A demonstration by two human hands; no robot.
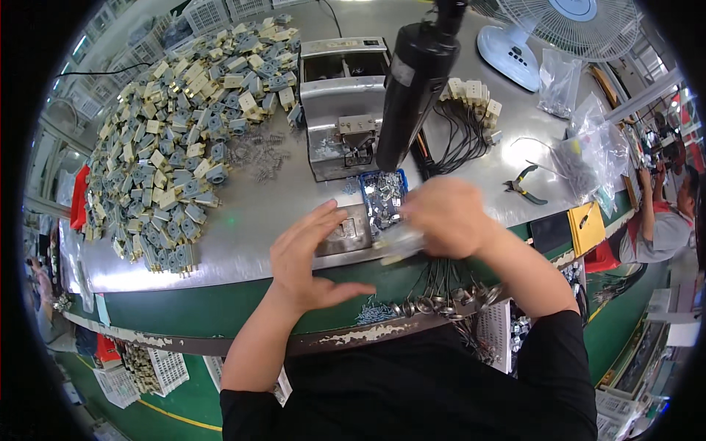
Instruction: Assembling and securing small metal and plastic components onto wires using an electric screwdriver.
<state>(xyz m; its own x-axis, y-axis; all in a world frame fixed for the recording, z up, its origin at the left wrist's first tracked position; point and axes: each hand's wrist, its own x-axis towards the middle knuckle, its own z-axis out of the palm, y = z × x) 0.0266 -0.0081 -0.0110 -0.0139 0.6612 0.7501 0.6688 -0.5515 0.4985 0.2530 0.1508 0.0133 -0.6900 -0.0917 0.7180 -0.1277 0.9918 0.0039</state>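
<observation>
My left hand (303,253) is open, its fingers stretched over the edge of a small metal fixture plate (346,234) and its thumb spread apart. My right hand (447,214) is smeared by motion, its fingers curled beside a blue tray (382,198) of small metal pieces. At its fingers shows a blurred pale grey and cream part (401,246); its exact kind cannot be made out. Behind the tray stand a metal machine (343,110) and a black cylindrical power tool (416,92), hung upright. A small heap of screws (375,312) lies at the green front edge.
A large pile of grey and cream plastic parts (169,147) covers the left, with loose springs (259,153) beside it. Round metal pieces on black wires (441,303) line the front edge. Pliers (525,187), plastic bags (588,158) and a fan (507,55) are at right.
</observation>
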